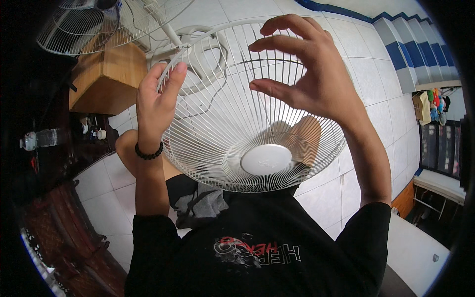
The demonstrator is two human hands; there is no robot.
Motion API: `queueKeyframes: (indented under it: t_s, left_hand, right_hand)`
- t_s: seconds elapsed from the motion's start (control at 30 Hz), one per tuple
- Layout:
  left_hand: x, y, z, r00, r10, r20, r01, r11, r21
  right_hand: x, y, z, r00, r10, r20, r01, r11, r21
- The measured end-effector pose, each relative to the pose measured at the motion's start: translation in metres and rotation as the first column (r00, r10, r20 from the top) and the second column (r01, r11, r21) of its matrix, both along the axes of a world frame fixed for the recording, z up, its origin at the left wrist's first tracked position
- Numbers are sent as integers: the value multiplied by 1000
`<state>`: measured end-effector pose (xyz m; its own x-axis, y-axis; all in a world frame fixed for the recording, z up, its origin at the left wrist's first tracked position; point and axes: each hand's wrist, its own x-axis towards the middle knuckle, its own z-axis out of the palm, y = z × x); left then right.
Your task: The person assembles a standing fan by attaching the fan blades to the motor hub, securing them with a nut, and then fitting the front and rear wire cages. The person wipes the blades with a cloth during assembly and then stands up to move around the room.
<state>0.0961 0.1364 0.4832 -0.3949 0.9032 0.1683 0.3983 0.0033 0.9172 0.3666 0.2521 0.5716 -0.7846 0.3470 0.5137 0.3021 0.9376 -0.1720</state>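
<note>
A white wire fan grille point(266, 159) is tilted up over my lap, its round centre plate low and its open rim away from me. My left hand point(157, 101), with a dark bead bracelet on the wrist, is closed on the left side of the rim, thumb on top. On the other side, my right hand point(316, 69) is raised over the upper right of the grille, fingers curved and thumb well apart, with nothing visible between them. A grey cloth point(200, 205) lies on my lap below the grille.
Ahead on the left stands a fan point(84, 27), its white round base point(198, 34) on the tiled floor partly behind the grille. Beside it is a wooden cabinet point(106, 84). A clear plastic bottle point(39, 139) lies at far left. Blue-and-white steps point(410, 47) rise at far right.
</note>
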Motion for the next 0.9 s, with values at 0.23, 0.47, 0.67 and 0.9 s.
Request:
queueKeyframes:
  t_s: [0.23, 0.47, 0.67, 0.9]
  left_hand:
    - [2, 0, -5, 999, -39, -26, 39, 999, -7]
    - [-30, 51, -47, 958, 3, 287, 20, 997, -77]
    - [-60, 64, -39, 946, -19, 323, 54, 994, -100]
    - [-104, 143, -85, 995, 87, 57, -64, 946, -318]
  right_hand:
    - [-25, 8, 0, 964, -194, -185, 158, 969, -192]
    - [104, 116, -24, 978, -106, -178, -12, 828, -561]
    - [214, 40, -171, 829, -559, 17, 21, -1, -1000]
    - [228, -41, -255, 520, -819, -242, -399, 17, -917]
